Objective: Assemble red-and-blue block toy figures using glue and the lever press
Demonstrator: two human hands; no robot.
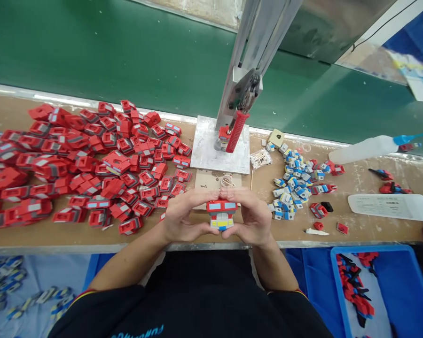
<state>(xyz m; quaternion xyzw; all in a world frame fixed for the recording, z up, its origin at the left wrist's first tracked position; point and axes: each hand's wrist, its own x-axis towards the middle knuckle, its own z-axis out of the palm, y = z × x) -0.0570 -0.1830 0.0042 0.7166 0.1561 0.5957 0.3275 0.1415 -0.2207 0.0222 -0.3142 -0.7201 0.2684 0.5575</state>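
In front of my body, over the near part of the table, I hold a small toy truck cab (222, 215) with both hands. It has a red top with pale blue windows, a grey middle, yellow headlight patches and a blue bumper. My left hand (185, 213) is closed round its left side, fingers on top and thumb at the lower edge. On the opposite side my right hand (254, 215) grips it the same way. Just beyond my fingertips lies a coil of thin string (227, 181).
A toggle clamp with a red handle (237, 132) stands on a metal plate (206, 157). Many red toy parts (116, 162) cover the left side. White-blue pieces (292, 188) lie right, near plastic bottles (387, 206) and a small knife (317, 232). A blue bin (402, 291) sits lower right.
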